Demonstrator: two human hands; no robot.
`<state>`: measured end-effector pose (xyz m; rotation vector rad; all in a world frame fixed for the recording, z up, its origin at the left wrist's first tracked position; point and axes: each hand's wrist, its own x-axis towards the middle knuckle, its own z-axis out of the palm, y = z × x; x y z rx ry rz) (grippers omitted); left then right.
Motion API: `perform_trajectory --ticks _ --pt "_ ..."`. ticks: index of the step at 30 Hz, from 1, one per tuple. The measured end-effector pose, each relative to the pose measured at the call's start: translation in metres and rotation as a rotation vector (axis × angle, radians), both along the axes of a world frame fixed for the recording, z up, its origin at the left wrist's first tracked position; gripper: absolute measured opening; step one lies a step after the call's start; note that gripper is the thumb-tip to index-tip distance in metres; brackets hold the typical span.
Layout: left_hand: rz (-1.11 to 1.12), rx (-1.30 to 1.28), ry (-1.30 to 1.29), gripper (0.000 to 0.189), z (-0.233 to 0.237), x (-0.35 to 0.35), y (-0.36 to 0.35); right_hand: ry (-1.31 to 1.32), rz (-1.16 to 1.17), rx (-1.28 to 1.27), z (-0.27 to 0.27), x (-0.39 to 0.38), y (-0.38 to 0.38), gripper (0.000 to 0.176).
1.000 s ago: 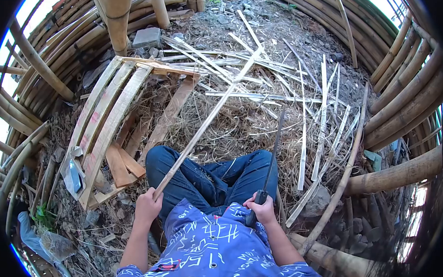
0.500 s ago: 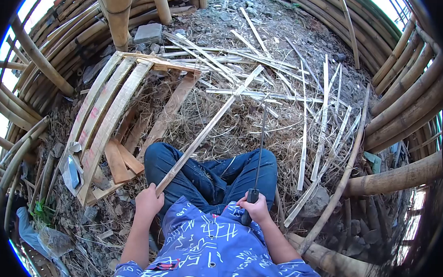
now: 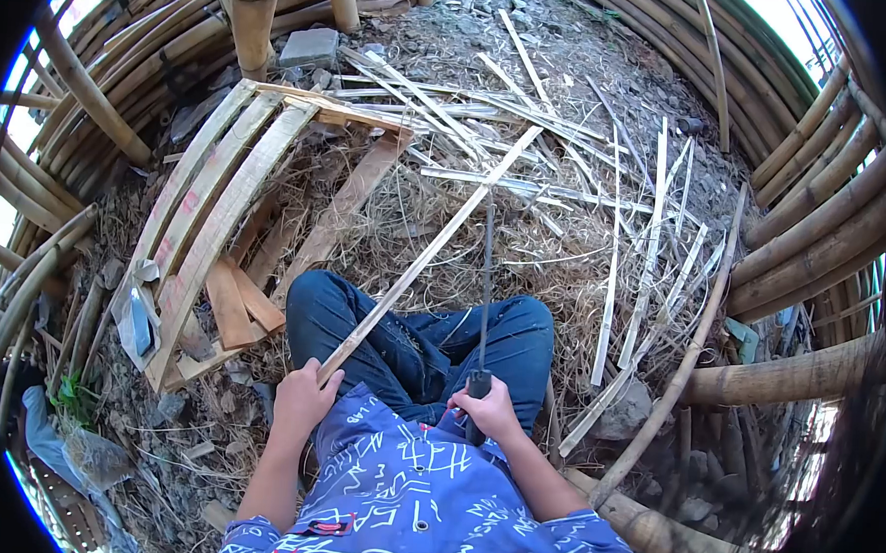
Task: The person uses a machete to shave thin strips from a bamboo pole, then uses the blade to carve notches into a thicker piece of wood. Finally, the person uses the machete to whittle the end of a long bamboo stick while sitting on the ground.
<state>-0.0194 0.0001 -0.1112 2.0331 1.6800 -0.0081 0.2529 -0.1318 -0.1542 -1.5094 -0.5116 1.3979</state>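
Observation:
My left hand (image 3: 304, 399) is closed around the near end of a long, pale bamboo strip (image 3: 432, 248). The strip slants up and to the right, over my crossed legs (image 3: 419, 360) and the ground in front. Closed on a dark handle, my right hand (image 3: 488, 411) holds a long-bladed knife (image 3: 486, 289) in front of my right thigh. Its thin blade appears edge-on, pointing away from me, with its tip close to the strip's far part. Fine shavings (image 3: 396, 219) cover the ground before my knees.
Several split bamboo strips (image 3: 655, 238) lie scattered ahead and to the right. A slatted wooden frame (image 3: 222, 200) stands at the left, with a concrete block (image 3: 310, 47) behind it. Stacked bamboo poles (image 3: 826, 227) curve around both sides. A thin pole (image 3: 695, 345) lies along my right.
The knife and my right hand have moved left, bringing the blade nearer the strip. My left hand keeps its grip on the strip. The view has shifted slightly.

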Motion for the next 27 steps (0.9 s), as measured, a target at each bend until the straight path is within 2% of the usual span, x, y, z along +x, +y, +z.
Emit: perform_trajectory --ticks 5,7,9,10,16,19,20,23,27 --pt "-0.019 -0.006 -0.074 0.038 0.004 0.003 -0.007 -0.091 0.190 -0.038 0.016 -0.011 0.027 0.018" --pt "-0.028 -0.036 -0.087 0.037 0.005 0.006 -0.010 -0.169 0.239 -0.015 0.005 -0.015 0.033 0.023" --pt "-0.028 -0.099 -0.093 0.037 0.007 0.010 -0.013 -0.530 0.312 0.203 -0.003 -0.020 0.040 0.030" --pt "-0.029 -0.118 -0.097 0.037 0.010 0.012 -0.014 -0.482 0.302 0.218 -0.016 -0.023 0.042 0.036" --pt "0.011 -0.262 -0.214 0.038 0.007 0.011 -0.023 -0.579 0.540 0.087 -0.010 -0.030 0.049 0.033" --pt "0.034 -0.279 -0.304 0.033 0.019 0.013 -0.030 -0.555 0.501 0.066 -0.005 -0.026 0.052 0.039" --pt "0.037 -0.283 -0.304 0.033 0.024 0.014 -0.031 -0.612 0.496 0.083 -0.008 -0.025 0.051 0.048" --pt "0.045 -0.283 -0.324 0.033 0.036 0.016 -0.029 -0.660 0.550 -0.005 0.012 -0.016 0.055 0.051" --pt "-0.018 -0.192 -0.337 0.034 0.042 0.016 -0.030 -0.636 0.504 0.036 0.013 -0.002 0.052 0.051"
